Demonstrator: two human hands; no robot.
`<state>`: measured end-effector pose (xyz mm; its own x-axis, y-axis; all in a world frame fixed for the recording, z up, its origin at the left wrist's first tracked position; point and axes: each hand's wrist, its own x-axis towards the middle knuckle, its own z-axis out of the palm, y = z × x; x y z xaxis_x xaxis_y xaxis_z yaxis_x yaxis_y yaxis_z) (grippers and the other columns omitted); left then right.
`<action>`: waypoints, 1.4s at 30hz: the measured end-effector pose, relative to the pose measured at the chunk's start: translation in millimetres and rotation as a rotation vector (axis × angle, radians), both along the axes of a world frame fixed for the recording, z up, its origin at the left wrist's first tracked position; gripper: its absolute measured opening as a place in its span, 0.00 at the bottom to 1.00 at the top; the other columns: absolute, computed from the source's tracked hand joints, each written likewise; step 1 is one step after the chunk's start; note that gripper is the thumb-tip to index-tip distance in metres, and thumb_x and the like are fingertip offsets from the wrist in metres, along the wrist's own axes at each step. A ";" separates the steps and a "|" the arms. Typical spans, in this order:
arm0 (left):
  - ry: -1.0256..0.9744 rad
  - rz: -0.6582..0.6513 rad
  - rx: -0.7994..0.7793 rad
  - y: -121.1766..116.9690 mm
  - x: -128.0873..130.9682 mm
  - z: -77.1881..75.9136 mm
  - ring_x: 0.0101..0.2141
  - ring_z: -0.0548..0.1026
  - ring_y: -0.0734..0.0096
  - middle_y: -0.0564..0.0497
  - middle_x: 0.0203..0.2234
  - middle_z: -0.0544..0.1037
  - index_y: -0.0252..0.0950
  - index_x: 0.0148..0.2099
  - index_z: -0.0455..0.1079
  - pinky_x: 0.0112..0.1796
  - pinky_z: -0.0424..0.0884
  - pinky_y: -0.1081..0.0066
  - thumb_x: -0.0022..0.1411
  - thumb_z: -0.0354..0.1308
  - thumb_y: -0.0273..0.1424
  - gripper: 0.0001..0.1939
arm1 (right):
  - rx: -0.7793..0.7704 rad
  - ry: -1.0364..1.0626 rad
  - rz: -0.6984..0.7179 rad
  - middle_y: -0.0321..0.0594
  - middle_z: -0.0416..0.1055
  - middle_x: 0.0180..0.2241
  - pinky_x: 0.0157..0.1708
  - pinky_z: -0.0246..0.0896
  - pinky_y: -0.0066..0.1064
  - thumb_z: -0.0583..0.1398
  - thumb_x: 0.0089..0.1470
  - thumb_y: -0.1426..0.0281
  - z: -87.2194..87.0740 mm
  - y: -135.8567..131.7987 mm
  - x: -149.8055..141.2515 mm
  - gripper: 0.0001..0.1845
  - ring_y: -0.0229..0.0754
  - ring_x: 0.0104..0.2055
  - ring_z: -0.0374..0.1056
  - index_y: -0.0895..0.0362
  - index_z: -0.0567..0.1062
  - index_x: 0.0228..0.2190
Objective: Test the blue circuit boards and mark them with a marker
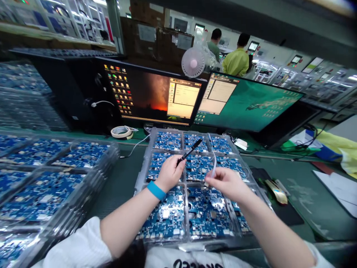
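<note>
My left hand point(169, 172) is closed around a black pen point(190, 151) that points up and to the right; a blue band sits on that wrist. My right hand point(226, 181) pinches a thin white cable point(214, 163) that rises from its fingers. Both hands hover over a clear plastic tray point(145, 163) in front of me. Its compartments hold several blue circuit boards point(208, 212).
Stacked clear trays of blue boards point(47, 178) fill the left side. Two monitors point(156, 95) point(245, 106) stand behind, with a small white fan point(193, 62) above and a tape roll point(122, 131) nearby. Papers point(338, 190) lie at right. Two people point(237, 56) stand far back.
</note>
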<state>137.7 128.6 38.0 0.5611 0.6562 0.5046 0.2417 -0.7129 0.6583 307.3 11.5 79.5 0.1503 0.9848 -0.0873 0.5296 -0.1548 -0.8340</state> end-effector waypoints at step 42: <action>0.006 -0.011 -0.023 2.1 5.9 -2.8 0.35 0.69 0.65 0.48 0.31 0.71 0.35 0.36 0.64 0.37 0.64 0.66 0.61 0.40 0.37 0.15 | 0.175 -0.426 -0.312 0.33 0.62 0.19 0.26 0.51 0.25 0.54 0.48 0.61 -69.4 -32.7 -4.7 0.17 0.35 0.24 0.59 0.57 0.61 0.14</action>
